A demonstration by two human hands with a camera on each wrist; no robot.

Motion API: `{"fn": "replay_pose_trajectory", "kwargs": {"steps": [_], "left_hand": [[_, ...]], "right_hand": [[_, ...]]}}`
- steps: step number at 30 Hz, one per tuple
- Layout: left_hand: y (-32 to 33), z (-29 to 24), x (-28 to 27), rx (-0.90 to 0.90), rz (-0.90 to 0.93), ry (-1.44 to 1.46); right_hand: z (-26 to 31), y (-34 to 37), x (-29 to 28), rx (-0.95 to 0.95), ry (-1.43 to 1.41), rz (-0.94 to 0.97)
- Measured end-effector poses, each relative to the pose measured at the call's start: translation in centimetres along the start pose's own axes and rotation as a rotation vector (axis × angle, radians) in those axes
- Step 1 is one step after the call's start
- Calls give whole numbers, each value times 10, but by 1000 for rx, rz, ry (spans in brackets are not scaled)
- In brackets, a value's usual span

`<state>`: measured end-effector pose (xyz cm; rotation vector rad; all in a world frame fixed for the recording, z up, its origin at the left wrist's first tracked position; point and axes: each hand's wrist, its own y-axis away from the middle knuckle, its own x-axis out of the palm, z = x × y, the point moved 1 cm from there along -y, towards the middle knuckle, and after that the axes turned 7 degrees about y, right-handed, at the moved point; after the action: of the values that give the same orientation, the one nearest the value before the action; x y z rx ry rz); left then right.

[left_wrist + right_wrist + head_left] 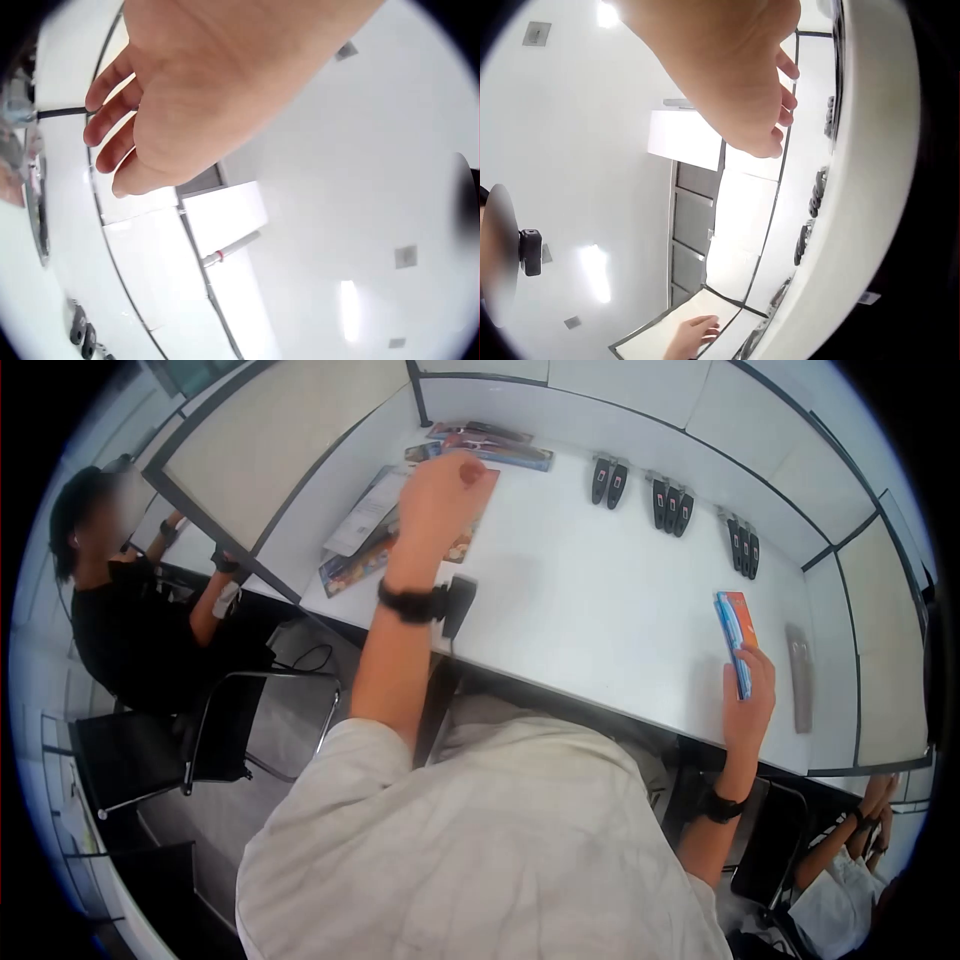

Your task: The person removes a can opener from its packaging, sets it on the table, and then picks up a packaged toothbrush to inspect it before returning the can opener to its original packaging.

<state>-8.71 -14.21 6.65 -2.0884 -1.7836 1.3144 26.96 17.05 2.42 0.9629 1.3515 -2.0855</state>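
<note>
My right hand (750,695) is at the near end of a blue and orange box (738,622) on the right of the white table, thumb on one side and fingers on the other, gripping it. The box is out of sight in the right wrist view, where the hand (727,75) hides what its fingers touch. My left hand (435,510) is raised over the flat colourful packages (470,540) at the back left. In the left wrist view the fingers of that hand (180,97) hang loosely bent with nothing in them.
Black clip-like tools (672,506) stand in groups along the back wall panel. A grey transparent strip (800,678) lies at the right edge of the table (590,590). More packages (500,448) lie at the back left. A seated person (130,600) is on the left, another at the lower right.
</note>
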Motion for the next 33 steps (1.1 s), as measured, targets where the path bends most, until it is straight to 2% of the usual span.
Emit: {"fn": "replay_pose_trajectory", "kwargs": {"steps": [3,5,6,8,9,10,12,13,14,15,17,18,19,20,21,24,25,28,31,33], "left_hand": [[52,-18,-40,1,111,507],[90,-15,-83,-300,58,670],[109,14,-98,-248,-103,679],[137,50,-127,-277,-616,753],[147,78,-141,-259,-708,750],[157,96,-154,-310,-774,1016],[163,113,-159,-517,-1171,1161],[168,128,-162,-486,-1129,1179],[175,169,-166,-293,-962,823],[164,170,-166,-109,-779,471],[154,179,-154,-196,-920,792],[145,153,-153,-243,-939,771],[137,137,-155,-283,-963,747],[130,133,-159,-318,-988,725],[126,136,-164,-326,-1026,665],[121,166,-172,-300,-932,700],[115,139,-167,-418,-983,696],[113,151,-164,-414,-1008,833],[120,156,-140,-232,-1246,560],[136,132,-117,-36,-1075,161]], "right_hand": [[-2,10,18,-37,-3,5],[-10,11,26,-65,60,-9],[-8,10,27,-31,1,-14],[-6,9,21,41,-105,-25],[-11,10,22,0,-67,-31],[-10,11,22,2,-79,-32],[-9,9,21,4,-100,-33],[-9,9,21,9,-88,-13],[-8,9,21,12,-77,7],[-9,8,20,14,-64,28],[-10,8,23,19,-73,17],[-10,10,23,22,-80,17],[-9,10,24,128,-148,42],[-9,10,24,104,-129,37],[-11,10,24,84,-110,32],[-13,10,25,77,-118,26],[-13,11,25,82,-134,31],[-14,12,26,57,-85,16],[-8,12,23,73,-59,28],[-12,14,26,69,-69,30]]}}
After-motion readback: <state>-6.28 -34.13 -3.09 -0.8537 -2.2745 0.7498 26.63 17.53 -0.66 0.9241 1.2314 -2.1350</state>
